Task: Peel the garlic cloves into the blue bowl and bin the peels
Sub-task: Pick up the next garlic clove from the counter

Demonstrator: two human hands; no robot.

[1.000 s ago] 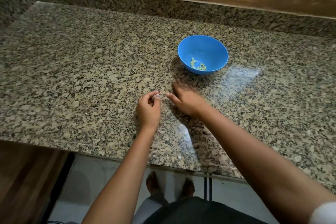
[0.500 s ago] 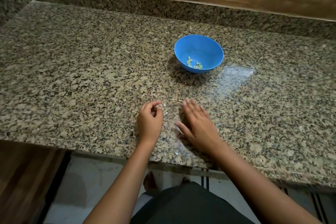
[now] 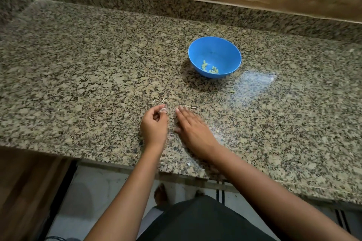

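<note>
Progress: the peeling looks finished or close to it. The small round blue plastic bowl [image 3: 215, 49] sits on the speckled brown granite tabletop [image 3: 98, 64], well apart from your hands, back and to the right. Pale yellow-green peeled garlic cloves [image 3: 209, 67] lie in a loose cluster at its bottom. There are several, but they are too small to count. No unpeeled clove shows anywhere on the stone.

What is left, by my reading, is the peels.

- Your left hand [image 3: 154, 127] has its fingers curled, with thumb and forefinger pinching a thin, papery whitish garlic peel [image 3: 162, 111].
- Your right hand [image 3: 193, 127] lies palm down just beside the left, fingers straight and close together on the stone, holding nothing. It is slightly blurred. I take it for a gathering sweep.
- Loose peel scraps [image 3: 193, 107] lie just beyond your right fingertips.
- One fleck [image 3: 232, 91] sits near the bowl's front, and a sliver [image 3: 90, 118] lies well off to the left.
- A chip [image 3: 189, 164] lies near the front edge.

The scraps are small and pale and nearly lost against the granite pattern, so more may be hiding there. No bin is in view, and the binning step is not yet done.
</note>
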